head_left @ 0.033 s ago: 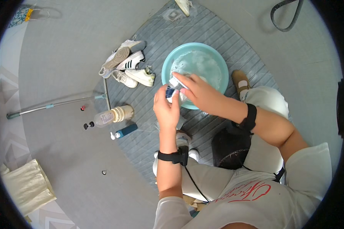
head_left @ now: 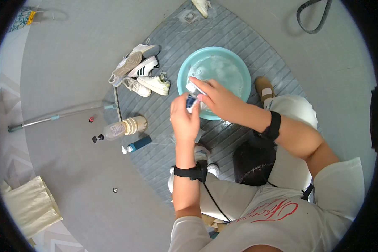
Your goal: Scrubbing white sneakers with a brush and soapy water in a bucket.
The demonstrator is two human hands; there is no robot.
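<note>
Over the near left rim of a light-blue basin [head_left: 180, 80] with sudsy water, both my hands work close together. My left hand [head_left: 185, 119] is closed on a white-and-navy item [head_left: 191, 101]; my fingers cover most of it, so its kind is unclear. My right hand [head_left: 222, 98] grips a small white brush [head_left: 190, 87], its index finger stretched along the handle. The brush is just above the item, over the water. Whether its bristles touch the item is hidden.
Several white shoes [head_left: 143, 66] lie left of the basin. Nearby are a pump bottle [head_left: 114, 131], a blue bottle [head_left: 139, 144], and a long-handled squeegee [head_left: 59, 116]. A grey hose loop [head_left: 319, 27] is at far right; a cream bag [head_left: 31, 206] at lower left.
My left hand and the white-and-navy item have shifted slightly right. The brush has tilted a little in my right hand. The basin and shoes stay put.
</note>
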